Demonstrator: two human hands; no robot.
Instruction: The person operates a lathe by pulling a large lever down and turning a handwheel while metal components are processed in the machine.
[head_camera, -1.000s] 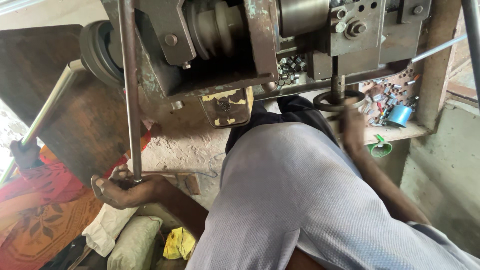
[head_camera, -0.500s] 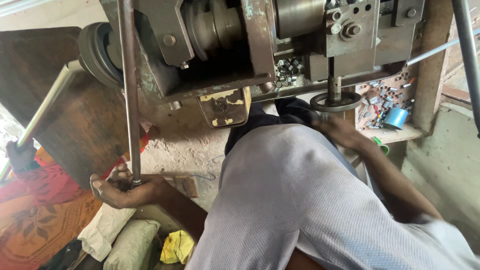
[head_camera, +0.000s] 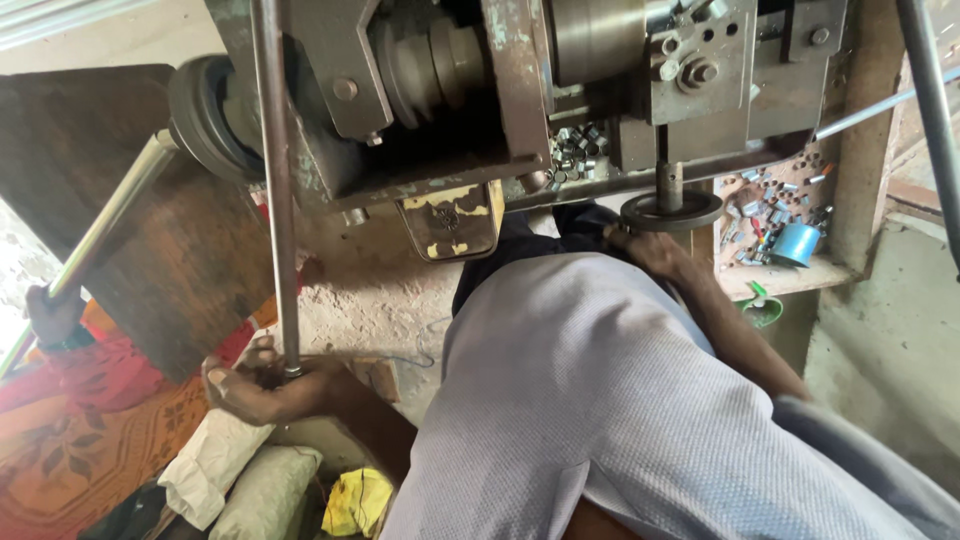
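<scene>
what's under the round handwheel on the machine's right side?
The person's right hand reaches up beneath the dark round handwheel, above a grey-trousered knee. The fingers are tucked under the rim, so the grip is hidden.

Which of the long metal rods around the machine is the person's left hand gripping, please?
The dark upright rod, gripped at its lower end by the left hand. The shiny slanted rod stands apart, further left.
</scene>
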